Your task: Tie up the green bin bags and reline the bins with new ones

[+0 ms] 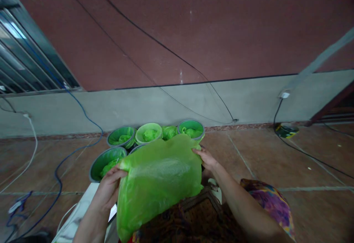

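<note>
A bright green plastic bag is spread out between my hands above my lap. My left hand pinches its upper left corner. At the upper right corner, my right hand has its fingers closed on the plastic. Behind the bag stand several tubs with crumpled green plastic in them: a dark green tub near my left hand, a pale green tub at the back, and a grey-rimmed tub beyond my right hand. The bag partly hides another tub.
A white surface lies under my left forearm. A blue cable and a white cable run over the floor at left. Along the wall at right stands a dark can, with a black cable beside it.
</note>
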`<state>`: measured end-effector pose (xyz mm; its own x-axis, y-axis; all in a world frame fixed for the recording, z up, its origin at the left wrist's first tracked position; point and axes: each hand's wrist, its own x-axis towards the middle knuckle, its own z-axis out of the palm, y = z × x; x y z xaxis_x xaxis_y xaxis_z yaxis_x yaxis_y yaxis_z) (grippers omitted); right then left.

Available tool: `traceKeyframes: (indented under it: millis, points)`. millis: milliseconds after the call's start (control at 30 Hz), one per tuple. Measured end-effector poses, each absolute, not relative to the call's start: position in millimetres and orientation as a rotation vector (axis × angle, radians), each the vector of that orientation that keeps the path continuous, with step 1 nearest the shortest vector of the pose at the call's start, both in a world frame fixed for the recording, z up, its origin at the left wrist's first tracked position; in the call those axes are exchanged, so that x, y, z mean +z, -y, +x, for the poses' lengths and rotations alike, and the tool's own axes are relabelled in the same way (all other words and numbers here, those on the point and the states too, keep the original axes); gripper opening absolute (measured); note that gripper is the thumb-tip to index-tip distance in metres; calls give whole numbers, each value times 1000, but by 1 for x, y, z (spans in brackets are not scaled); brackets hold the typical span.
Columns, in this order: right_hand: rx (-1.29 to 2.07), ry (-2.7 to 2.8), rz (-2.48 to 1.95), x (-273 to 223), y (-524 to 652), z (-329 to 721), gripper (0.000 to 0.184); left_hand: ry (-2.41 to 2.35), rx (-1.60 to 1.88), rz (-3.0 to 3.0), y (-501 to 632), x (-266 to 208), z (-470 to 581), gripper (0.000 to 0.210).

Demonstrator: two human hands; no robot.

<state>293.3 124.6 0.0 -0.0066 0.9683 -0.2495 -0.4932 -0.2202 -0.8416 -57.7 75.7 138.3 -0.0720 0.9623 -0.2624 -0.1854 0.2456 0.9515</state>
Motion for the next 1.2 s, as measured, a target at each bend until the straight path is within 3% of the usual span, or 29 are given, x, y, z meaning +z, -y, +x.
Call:
traceKeyframes:
  millis: [100, 200, 300, 633, 867, 1000, 1200]
  points:
    - [1422, 529, -1030, 3, -116, 302, 46, -1215, 1207, 798, -79, 133, -64, 51]
    - [1257, 506, -1031, 19, -108, 323, 63, -1233, 1297, 826, -86, 127, -62, 84]
    - [1172, 678, -1061, 47, -100, 350, 71, -1202, 1341, 894, -94, 128, -51, 97]
    - [1082, 1173, -1178, 133, -53, 402, 77, -1093, 1172, 1286, -121, 157, -33, 64]
    - [902, 1432, -1369, 122, -47, 418, 59, -1316, 1174, 1844, -142, 158, -29, 39]
    - [592, 1679, -1616, 112, -44, 423, 54, -1357, 1083, 2237, -150, 149, -29, 35]
    - [158, 1855, -1797, 104, -40, 424, 30, -1438, 1134, 2405, -155, 132, -32, 19]
